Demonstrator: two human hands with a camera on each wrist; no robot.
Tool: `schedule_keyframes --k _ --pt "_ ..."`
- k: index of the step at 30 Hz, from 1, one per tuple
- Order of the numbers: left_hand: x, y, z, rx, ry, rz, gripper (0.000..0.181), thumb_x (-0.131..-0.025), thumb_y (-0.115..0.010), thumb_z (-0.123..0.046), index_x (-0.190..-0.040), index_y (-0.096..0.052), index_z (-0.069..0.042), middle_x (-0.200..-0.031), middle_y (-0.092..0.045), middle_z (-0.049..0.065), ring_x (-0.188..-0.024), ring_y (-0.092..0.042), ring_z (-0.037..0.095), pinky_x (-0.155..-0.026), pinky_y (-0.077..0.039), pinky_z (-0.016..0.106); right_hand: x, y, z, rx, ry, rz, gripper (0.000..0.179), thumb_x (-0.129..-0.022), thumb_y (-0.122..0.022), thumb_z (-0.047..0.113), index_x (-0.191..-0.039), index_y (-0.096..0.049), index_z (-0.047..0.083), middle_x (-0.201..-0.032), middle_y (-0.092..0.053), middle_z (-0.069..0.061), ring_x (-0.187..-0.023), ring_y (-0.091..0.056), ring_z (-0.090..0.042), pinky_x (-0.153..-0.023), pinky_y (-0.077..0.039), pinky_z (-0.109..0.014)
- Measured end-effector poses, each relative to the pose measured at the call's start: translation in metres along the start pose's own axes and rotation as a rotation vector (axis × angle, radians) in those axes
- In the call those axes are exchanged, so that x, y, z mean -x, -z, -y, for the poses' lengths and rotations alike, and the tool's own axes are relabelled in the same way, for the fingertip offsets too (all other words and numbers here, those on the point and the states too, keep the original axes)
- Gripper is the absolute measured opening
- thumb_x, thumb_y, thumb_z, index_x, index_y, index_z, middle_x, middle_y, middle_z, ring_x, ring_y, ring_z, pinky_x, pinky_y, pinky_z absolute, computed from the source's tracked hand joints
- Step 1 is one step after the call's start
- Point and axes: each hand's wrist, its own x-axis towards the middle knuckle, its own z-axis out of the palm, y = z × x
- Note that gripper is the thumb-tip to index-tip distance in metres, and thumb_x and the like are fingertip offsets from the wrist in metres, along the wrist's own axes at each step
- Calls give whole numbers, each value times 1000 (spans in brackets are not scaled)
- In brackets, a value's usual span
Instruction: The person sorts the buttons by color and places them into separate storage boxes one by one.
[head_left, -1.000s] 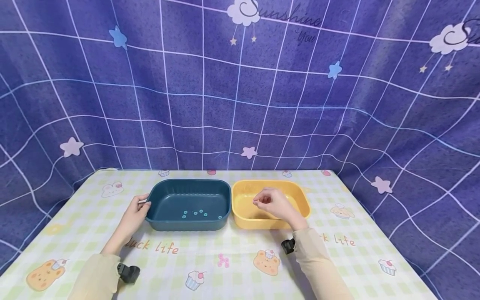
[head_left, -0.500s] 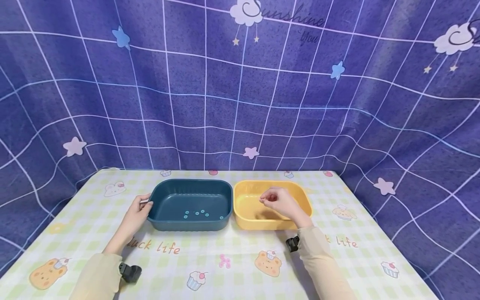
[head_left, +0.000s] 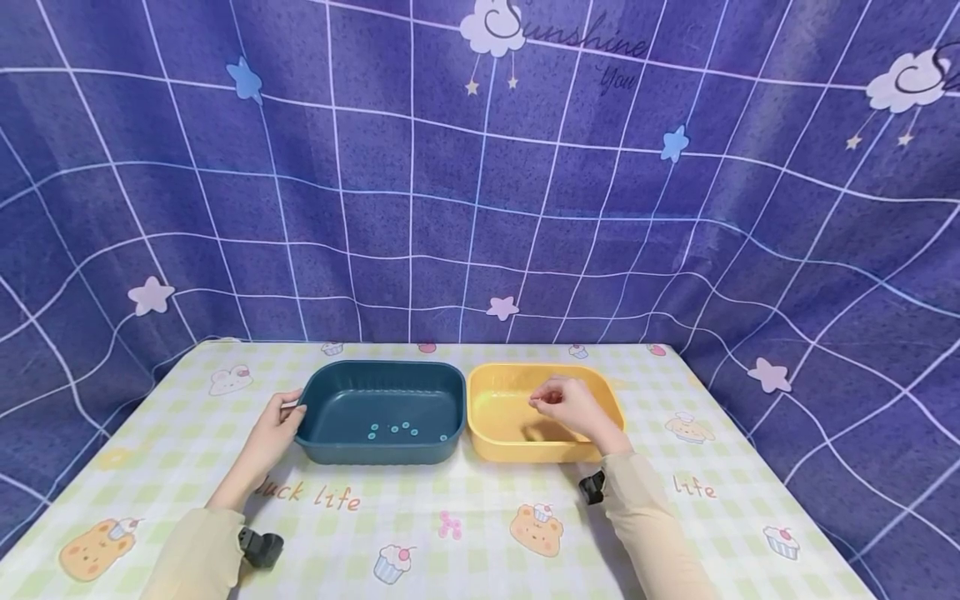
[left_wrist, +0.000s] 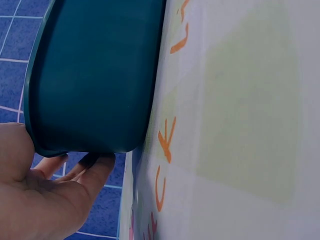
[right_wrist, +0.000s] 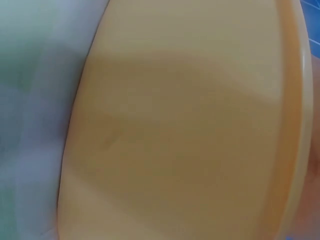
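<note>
At the near left end of a teal plastic basin (head_left: 381,453), my left hand (head_left: 279,427) grips the rim. In the left wrist view, the thumb lies at the rim and the fingers (left_wrist: 100,172) curl against the outer wall. Several small teal rings (head_left: 394,429) are scattered on the basin's floor. My right hand (head_left: 572,408) is over a yellow plastic basin (head_left: 540,452), thumb and forefinger tips brought together. I cannot tell whether something tiny is between them. The right wrist view shows mostly the basin's outer wall (right_wrist: 180,130), hiding the fingers.
The two basins stand side by side, ends almost touching, on a table covered with a checked cloth (head_left: 315,550). Behind and to the sides hangs a purple curtain (head_left: 450,225) with a grid pattern. A black wrist camera (head_left: 261,547) sits on the left sleeve.
My right hand has shifted slightly to the right over the yellow basin. My left hand keeps its hold on the teal basin, and the rings lie as before.
</note>
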Motion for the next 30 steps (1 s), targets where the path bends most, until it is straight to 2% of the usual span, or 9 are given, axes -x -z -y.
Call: schedule_keyframes --k 4,7,15,17,20,23,25,30 --pt "1 0 1 -12 5 -2 47 -103 -29 -24 -140 -27 4 -138 -41 31 -124 -45 38 -89 -44 24 0 0 -3 10 -5 -4 6 -82 -70 12 -85 -72 8 -77 -64 1 -66 -53 -6 -62 -47 -19" --pt "2 0 2 -18 13 -2 48 -103 -29 -26 -141 -26 4 -134 -44 33 -121 -46 39 -91 -44 35 0 0 -4 11 -22 -1 6 -82 -70 12 -85 -72 7 -76 -63 1 -65 -52 -6 -61 -46 -19" --pt "1 0 3 -5 12 11 48 -103 -30 -24 -140 -25 6 -145 -33 29 -127 -41 39 -95 -43 33 3 1 -5 15 -48 -5 6 -82 -69 9 -85 -72 6 -79 -63 -1 -69 -52 -7 -62 -45 -18" --pt "1 0 2 -3 9 11 48 -103 -30 -25 -140 -26 5 -145 -33 29 -127 -42 38 -93 -43 28 3 2 -6 23 -44 -12 5 -81 -69 8 -85 -72 6 -80 -64 -1 -69 -53 -7 -62 -46 -18" --pt "1 1 1 -2 5 10 48 -103 -30 -26 -140 -26 5 -144 -34 29 -126 -42 37 -84 -41 15 4 2 -7 34 -37 -19 6 -81 -69 8 -85 -72 6 -80 -65 -1 -69 -53 -7 -62 -46 -18" --pt "1 1 0 1 6 9 48 -103 -30 -26 -140 -26 5 -144 -35 29 -126 -43 37 -80 -39 9 3 2 -9 43 -42 -23 7 -81 -68 9 -86 -73 6 -81 -65 -1 -69 -53 -6 -62 -46 -19" --pt "0 1 0 1 8 10 48 -103 -30 -25 -140 -26 5 -144 -34 29 -126 -42 37 -82 -40 12 2 2 -10 51 -49 -24 8 -82 -69 10 -87 -73 6 -80 -64 -1 -68 -52 -6 -62 -46 -18" --pt "0 0 0 -2 17 13 48 -103 -30 -24 -140 -26 5 -143 -36 30 -126 -42 38 -92 -43 29 2 2 -10 55 -53 -27 8 -82 -69 11 -87 -73 6 -79 -63 -1 -67 -51 -7 -61 -45 -19"
